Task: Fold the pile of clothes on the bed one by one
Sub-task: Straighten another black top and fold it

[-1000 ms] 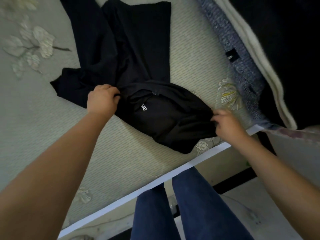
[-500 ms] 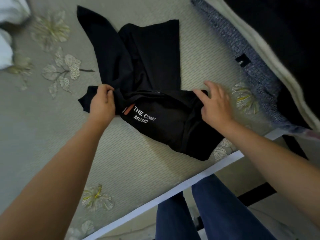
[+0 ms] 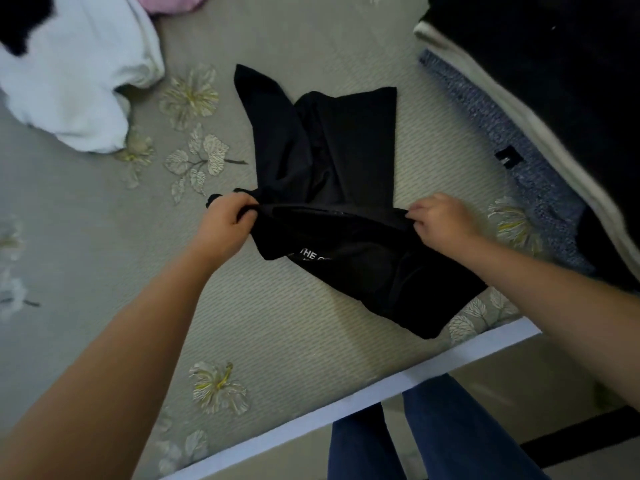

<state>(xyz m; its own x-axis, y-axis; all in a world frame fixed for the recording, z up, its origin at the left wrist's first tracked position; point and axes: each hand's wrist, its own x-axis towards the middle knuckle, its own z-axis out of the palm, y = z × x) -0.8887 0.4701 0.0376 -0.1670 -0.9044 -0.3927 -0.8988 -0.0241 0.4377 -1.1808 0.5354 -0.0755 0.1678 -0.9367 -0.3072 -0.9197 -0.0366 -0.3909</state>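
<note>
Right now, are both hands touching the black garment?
Touching. The head view shows the left hand and the right hand each pinching the folded upper edge of the black garment, with fabric bunched between curled fingers and no gap.

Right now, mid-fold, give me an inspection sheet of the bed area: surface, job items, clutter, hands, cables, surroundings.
Surface: grey-green bedspread with floral print, white edge strip along the near side.
Job's things: black printed T-shirt, partly folded, white lettering half hidden; white crumpled garment and pink garment at the far left, unfolded.
Clutter: grey-blue knitted blanket and dark fabric with a cream band at right.
Hands: left hand and right hand each grip the T-shirt's fold line.
Cables: nothing seen.
Surroundings: person's blue-jeaned legs beside the bed.
</note>
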